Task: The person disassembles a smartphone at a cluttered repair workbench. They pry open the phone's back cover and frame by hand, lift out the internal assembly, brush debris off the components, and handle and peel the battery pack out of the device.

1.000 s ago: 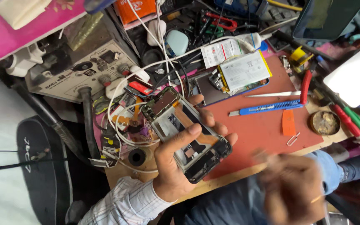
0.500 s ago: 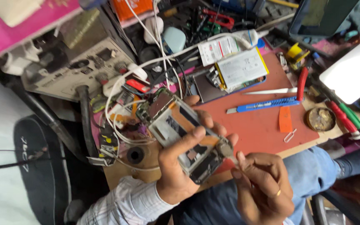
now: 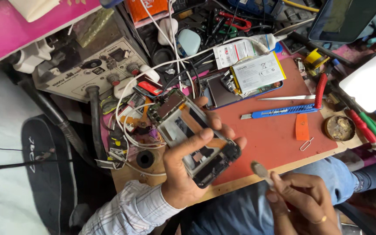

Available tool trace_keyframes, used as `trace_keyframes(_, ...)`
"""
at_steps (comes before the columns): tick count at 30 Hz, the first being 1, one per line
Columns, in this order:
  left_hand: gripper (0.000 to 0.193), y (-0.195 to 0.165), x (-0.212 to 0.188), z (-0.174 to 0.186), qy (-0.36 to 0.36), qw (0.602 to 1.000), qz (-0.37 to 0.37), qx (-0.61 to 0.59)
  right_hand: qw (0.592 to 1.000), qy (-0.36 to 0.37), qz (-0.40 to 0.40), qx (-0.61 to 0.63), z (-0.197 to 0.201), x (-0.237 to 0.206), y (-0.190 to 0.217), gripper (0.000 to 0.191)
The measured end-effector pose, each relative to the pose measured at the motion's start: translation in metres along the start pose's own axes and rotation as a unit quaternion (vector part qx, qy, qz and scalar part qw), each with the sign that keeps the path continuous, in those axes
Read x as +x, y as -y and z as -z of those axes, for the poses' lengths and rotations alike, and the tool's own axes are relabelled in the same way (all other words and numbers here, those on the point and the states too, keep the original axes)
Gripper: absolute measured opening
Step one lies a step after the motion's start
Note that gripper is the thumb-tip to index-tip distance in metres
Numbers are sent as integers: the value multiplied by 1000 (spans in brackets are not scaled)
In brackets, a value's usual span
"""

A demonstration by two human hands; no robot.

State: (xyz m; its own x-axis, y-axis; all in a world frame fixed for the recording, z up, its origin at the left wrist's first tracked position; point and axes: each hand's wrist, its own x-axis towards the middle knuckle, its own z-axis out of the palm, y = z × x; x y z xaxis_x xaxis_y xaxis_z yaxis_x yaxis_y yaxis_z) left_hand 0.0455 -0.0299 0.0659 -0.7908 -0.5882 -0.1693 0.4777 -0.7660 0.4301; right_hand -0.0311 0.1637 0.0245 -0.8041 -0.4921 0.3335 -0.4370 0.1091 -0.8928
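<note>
My left hand [image 3: 188,167] grips an opened phone frame [image 3: 183,130] with its circuit boards bare, held over the front edge of the red work mat [image 3: 275,135]. My right hand [image 3: 301,202] is low at the right, over my lap, pinching a small thin metal tool [image 3: 261,170] whose flat tip points up toward the phone's lower end. The tip sits a short gap away from the phone.
On the mat lie a second opened phone with a white battery [image 3: 255,72], steel tweezers [image 3: 283,98], a blue utility knife [image 3: 279,112], an orange pick [image 3: 302,127] and a round tin [image 3: 339,127]. A grey rework station [image 3: 88,72] and white cables [image 3: 122,130] crowd the left.
My right hand came into sharp view near the phone's lower end, then drew back down and to the right with the small tool. The left hand kept hold of the phone frame.
</note>
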Motion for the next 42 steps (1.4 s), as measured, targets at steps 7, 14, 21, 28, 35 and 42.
trace_keyframes(7,57,-8,1,-5,8,1000,-12,0,989,100,74,-79,5,16,4,40)
trace_keyframes(14,58,-12,1,0,50,999,-3,16,987,6,21,-156,31,-8,-18,34)
trace_keyframes(21,60,-10,-5,-2,46,998,1,42,996,37,47,-61,-3,9,18,32)
trace_keyframes(28,66,-12,0,0,130,991,-28,35,989,68,45,-126,23,21,14,33)
trace_keyframes(35,68,-14,-10,-1,176,966,-51,184,980,165,2,-108,48,0,-8,35)
trace_keyframes(42,63,-12,-11,0,176,947,-59,261,989,122,-47,-76,46,7,-9,31)
